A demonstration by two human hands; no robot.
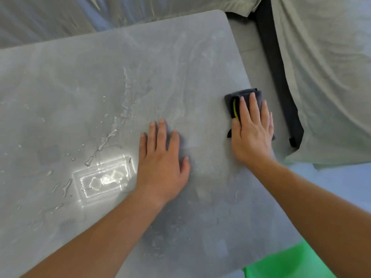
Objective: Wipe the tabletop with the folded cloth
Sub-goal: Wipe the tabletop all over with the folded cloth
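Note:
A grey tabletop (100,77) fills most of the view, wet in streaks and droplets around its middle and left. A folded dark grey cloth (230,99) with a yellow-green edge lies at the table's right edge. My right hand (253,127) presses flat on the cloth, fingers spread over it and hiding most of it. My left hand (162,163) rests flat on the bare tabletop near the centre, fingers apart, holding nothing.
Puddles and drops of water (104,141) sit left of my left hand, near a bright light reflection (104,177). Pale sheeting (325,77) drapes over things to the right and behind. A black bar (277,77) runs beside the right edge. Something green (287,263) lies at bottom right.

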